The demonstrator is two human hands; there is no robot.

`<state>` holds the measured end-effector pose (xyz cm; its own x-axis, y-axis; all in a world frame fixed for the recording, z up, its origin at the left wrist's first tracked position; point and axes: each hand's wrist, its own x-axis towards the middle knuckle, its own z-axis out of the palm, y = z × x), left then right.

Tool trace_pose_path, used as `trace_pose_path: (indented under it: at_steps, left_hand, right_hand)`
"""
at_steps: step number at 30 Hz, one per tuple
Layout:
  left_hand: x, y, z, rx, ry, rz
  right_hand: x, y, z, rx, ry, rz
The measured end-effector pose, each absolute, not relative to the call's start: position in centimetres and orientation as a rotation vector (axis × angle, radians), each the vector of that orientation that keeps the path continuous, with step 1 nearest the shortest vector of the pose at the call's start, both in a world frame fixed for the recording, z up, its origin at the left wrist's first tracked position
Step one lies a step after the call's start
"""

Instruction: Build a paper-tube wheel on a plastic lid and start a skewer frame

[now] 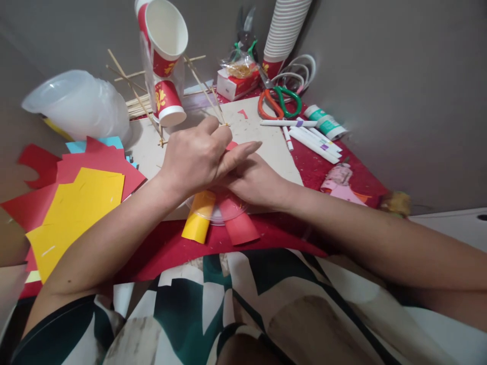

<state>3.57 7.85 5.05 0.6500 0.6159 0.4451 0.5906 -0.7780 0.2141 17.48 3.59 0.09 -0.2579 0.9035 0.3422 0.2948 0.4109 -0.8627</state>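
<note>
My left hand (pixel 200 154) is closed, with its fingers curled down and its thumb stretched to the right across my right hand (pixel 258 182). What the left fingers grip, if anything, is hidden. The right fingers run beneath the left hand and do not show. Under both hands lies a clear round plastic lid (pixel 217 219). A curved yellow paper strip (pixel 198 218) and a red paper strip (pixel 240 223) stick out over its near edge. A bit of red paper (pixel 231 145) also shows just above the left thumb.
A beige board (pixel 262 137) lies under the work. Left are yellow paper sheets (pixel 81 197) and a plastic bag (pixel 83 106). Behind stand joined paper cups (pixel 167 96) with thin sticks. To the right are scissors (pixel 279 101), white markers (pixel 314 142) and a cup stack (pixel 287 28).
</note>
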Motion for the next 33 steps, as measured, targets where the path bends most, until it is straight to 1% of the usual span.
trace_pose_path:
  at_steps: [4, 7, 9, 15, 19, 23, 28, 33]
  left_hand:
    - [2.8, 7.4, 5.1, 2.735, 1.078, 0.832]
    - [0.9, 6.8, 5.5, 2.529, 1.059, 1.034]
    - [-1.0, 6.2, 5.5, 2.324, 1.082, 1.106]
    - [-6.0, 3.5, 2.9, 1.647, 1.321, 0.882]
    - [-5.9, 1.5, 1.0, 1.284, 1.263, 0.799]
    - [-4.1, 1.1, 0.5, 1.122, 1.183, 0.802]
    - [-2.3, 2.0, 0.1, 1.085, 1.21, 0.876]
    - [-1.4, 2.7, -1.1, 0.974, 1.084, 0.94]
  right_hand:
    - [17.7, 3.5, 0.3, -1.023, -1.817, 0.868]
    - [17.8, 3.2, 0.7, -1.072, -1.841, 0.875]
    - [17.8, 2.9, 0.8, -1.127, -1.846, 0.841]
    - [17.9, 2.3, 0.2, -1.212, -1.796, 0.729]
    - [17.9, 1.9, 0.0, -1.246, -1.813, 0.616]
    - [17.8, 1.7, 0.3, -1.266, -1.738, 0.605]
    - [17.9, 1.8, 0.3, -1.291, -1.672, 0.67]
    - [18.3, 1.8, -0.1, -1.316, -1.754, 0.61]
